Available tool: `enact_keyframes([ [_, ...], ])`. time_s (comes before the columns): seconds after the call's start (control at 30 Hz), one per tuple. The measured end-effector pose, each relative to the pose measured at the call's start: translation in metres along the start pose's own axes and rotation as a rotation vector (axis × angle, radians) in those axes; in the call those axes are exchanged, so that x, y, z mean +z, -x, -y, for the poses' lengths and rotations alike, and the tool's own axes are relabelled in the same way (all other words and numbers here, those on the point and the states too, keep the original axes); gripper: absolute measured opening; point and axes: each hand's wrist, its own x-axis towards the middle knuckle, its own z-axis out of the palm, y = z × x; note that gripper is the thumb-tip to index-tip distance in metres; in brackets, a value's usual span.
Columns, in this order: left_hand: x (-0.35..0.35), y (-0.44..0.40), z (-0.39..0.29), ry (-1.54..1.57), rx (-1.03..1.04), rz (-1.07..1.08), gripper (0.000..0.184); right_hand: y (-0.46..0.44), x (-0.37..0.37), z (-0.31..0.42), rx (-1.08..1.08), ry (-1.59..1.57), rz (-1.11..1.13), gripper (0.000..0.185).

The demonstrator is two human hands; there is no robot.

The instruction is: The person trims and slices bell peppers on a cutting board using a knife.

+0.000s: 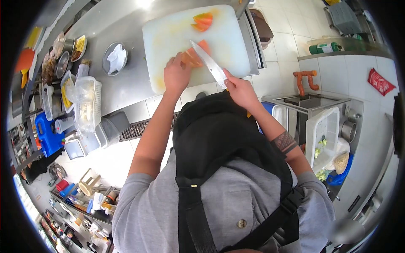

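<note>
On the white cutting board, my left hand has its fingers closed on the near end of a piece of orange-red tomato. My right hand grips a kitchen knife by its handle. The blade points away from me and slants up to the left, lying over or against the right side of the tomato. Whether the edge is in the flesh I cannot tell. Farther up the board rest several cut tomato wedges, fanned together. Much of the knife handle is hidden in my right hand.
A metal bowl with a white cloth or paper in it stands left of the board on the steel counter. Farther left are a white basket with plastic bags and several food containers. A white crate with green scraps is at right.
</note>
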Motion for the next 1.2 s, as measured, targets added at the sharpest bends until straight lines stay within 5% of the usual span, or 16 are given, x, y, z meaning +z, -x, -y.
enact_keyframes([
  [0.07, 0.011, 0.002, 0.018, -0.272, 0.252, -0.222, 0.050, -0.005, 0.003, -0.006, 0.057, -0.061, 0.020, 0.048],
  [0.17, 0.024, 0.005, 0.035, -0.260, 0.342, -0.291, 0.048, -0.002, -0.009, 0.022, 0.251, -0.134, 0.133, 0.048],
  [0.37, 0.029, 0.008, 0.034, -0.403, 0.292, -0.274, 0.067, -0.006, -0.015, 0.029, 0.358, -0.163, 0.197, 0.049],
  [1.2, 0.026, 0.003, 0.042, -0.475, 0.378, -0.162, 0.077, -0.010, 0.016, 0.023, 0.162, -0.139, 0.105, 0.049],
])
